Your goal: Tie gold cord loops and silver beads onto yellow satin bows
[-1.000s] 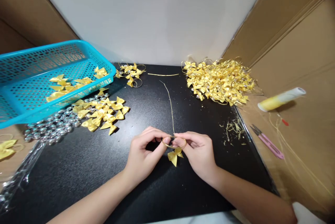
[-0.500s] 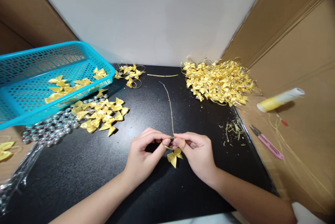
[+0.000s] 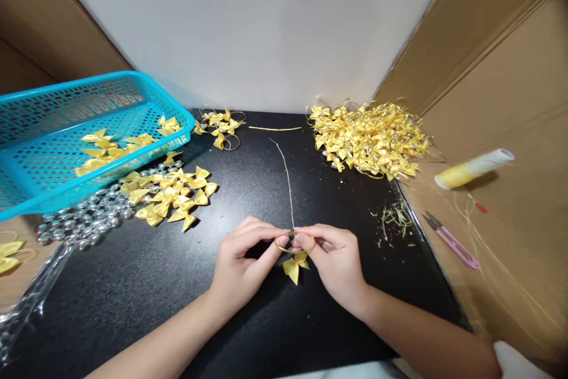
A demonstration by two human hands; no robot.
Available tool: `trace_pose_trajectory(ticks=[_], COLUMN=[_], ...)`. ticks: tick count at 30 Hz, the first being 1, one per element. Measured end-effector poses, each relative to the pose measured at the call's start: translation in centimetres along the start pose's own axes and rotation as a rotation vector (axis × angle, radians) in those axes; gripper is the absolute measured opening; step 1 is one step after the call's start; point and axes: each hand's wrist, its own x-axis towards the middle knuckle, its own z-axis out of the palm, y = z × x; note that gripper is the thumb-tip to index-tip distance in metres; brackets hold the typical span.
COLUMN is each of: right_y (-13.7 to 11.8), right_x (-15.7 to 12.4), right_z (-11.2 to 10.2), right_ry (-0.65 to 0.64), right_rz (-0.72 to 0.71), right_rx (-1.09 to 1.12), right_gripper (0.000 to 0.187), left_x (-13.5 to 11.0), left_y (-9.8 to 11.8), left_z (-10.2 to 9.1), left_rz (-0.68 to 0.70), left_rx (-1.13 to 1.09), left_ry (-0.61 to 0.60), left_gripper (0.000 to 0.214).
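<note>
My left hand (image 3: 248, 255) and my right hand (image 3: 332, 255) meet low in the middle of the view, thumbs and forefingers pinched close together. Both grip a thin gold cord loop (image 3: 290, 252), one on each side. A yellow ribbon bow (image 3: 293, 268) hangs from the near side of this loop, above the black tabletop. From between the fingertips a loose gold cord end (image 3: 289, 187) runs away over the table. The spot where the cord meets the loop is partly hidden by my fingers.
Left lie a turquoise basket (image 3: 95, 184) with bows, silver beads (image 3: 84, 219) and loose bows (image 3: 171, 198). Finished bow loops (image 3: 373, 136) are heaped at back right. Cord scraps (image 3: 397, 218), pink thread snips (image 3: 455, 246) and a thread spool (image 3: 474, 169) lie right.
Almost nothing differs. Both hands keep their pinch on the cord loop, with only a slight shift of the fingertips; the bow hangs in the same place.
</note>
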Motion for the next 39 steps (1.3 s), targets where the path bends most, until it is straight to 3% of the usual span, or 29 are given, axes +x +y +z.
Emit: trace_pose_trajectory(ticks=[13, 17, 23, 33, 39], right_y=[0.17, 0.02, 0.05, -0.38, -0.57], right_x=[-0.09, -0.16, -0.34, -0.07, -0.39], right_z=[0.28, 0.41, 0.14, 0.05, 0.07], right_ry=[0.001, -0.009, -0.024, -0.063, 0.029], right_rz=[0.034, 0.034, -0.014, 0.082, 0.017], right_rx=[0.02, -0.018, -0.1, 0.001, -0.014], right_gripper=[0.007, 0.016, 0.008, 0.005, 0.006], left_x=[0.13, 0.11, 0.02, 0.03, -0.03], left_y=[0.34, 0.25, 0.22, 0.37, 0.31], left_z=[0.08, 0.04, 0.06, 0.1, 0.13], left_rz=[-0.002, -0.006, -0.006, 0.019, 0.05], left_rx=[0.023, 0.034, 0.044, 0.044, 0.067], left_ry=[0.028, 0.023, 0.02, 0.024, 0.051], left_gripper=[0.01, 0.007, 0.007, 0.008, 0.011])
